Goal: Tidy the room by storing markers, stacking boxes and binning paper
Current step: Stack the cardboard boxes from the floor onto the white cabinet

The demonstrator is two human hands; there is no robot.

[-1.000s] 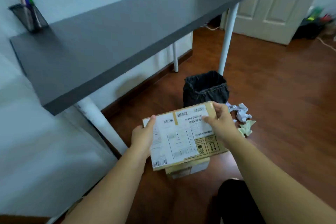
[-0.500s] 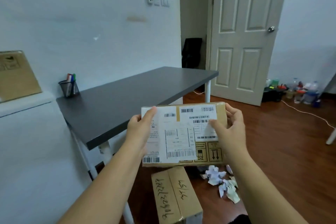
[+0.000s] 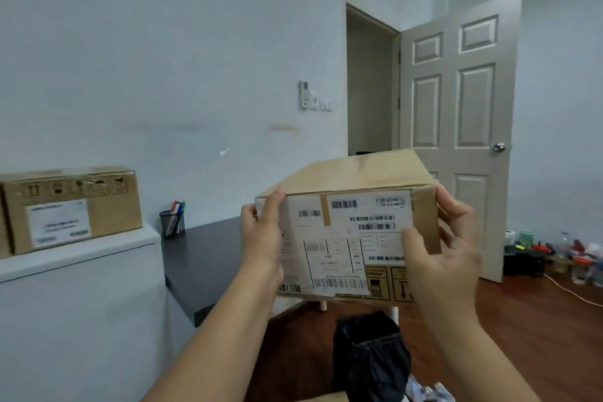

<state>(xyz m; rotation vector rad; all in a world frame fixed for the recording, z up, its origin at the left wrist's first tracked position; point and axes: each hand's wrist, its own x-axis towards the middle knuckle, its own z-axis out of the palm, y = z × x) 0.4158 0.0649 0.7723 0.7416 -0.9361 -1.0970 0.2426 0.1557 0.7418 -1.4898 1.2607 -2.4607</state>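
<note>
I hold a cardboard box point(image 3: 346, 192) with white shipping labels up at chest height, above the dark desk point(image 3: 208, 258). My left hand point(image 3: 262, 238) grips its left edge and my right hand point(image 3: 443, 248) grips its right edge. A second cardboard box point(image 3: 71, 209) sits on the white cabinet point(image 3: 81, 254) at the left. A mesh pen cup point(image 3: 172, 222) with coloured markers stands on the desk's far left corner. A bin with a black liner point(image 3: 368, 356) is on the floor below the held box, with crumpled paper point(image 3: 430, 393) beside it.
A white panelled door point(image 3: 463, 127) stands open at the right, beside a dark doorway. Bottles and small clutter point(image 3: 554, 254) line the floor by the right wall, with a white cable point(image 3: 574, 294) across the wooden floor. The top edge of another box point(image 3: 326, 398) shows at the bottom.
I have lifted the labelled box from low over the floor to chest height. My view has risen from the floor to the wall, door and cabinet.
</note>
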